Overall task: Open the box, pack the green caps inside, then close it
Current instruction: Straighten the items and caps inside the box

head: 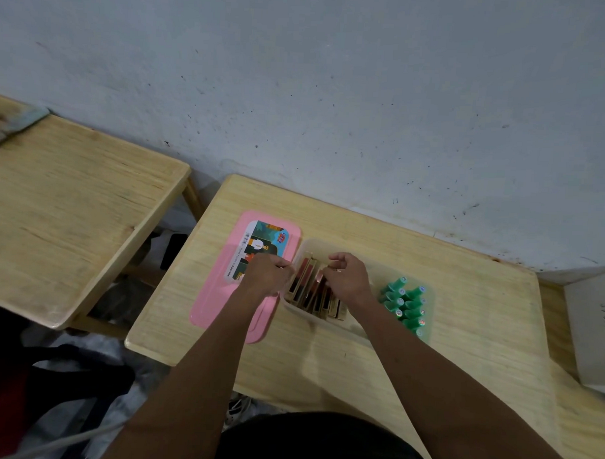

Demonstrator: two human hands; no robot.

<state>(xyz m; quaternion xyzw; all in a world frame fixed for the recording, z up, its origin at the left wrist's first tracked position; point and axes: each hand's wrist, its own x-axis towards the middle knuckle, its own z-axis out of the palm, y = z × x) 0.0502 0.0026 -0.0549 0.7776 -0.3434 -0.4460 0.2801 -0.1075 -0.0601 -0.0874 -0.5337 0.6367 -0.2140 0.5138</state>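
Green caps (406, 303) lay packed at the right end of the lidless box (328, 324) on the bench (468, 352), both hands' curled fingers (336, 263) among upright slim packets (309, 288), hold unclear; jostled packets might topple onto them.

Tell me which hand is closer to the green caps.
The right hand; it is over the box beside the green caps, the left hand by the pink lid.

pink lid (220, 295) flanks box (328, 328) left, table front bare
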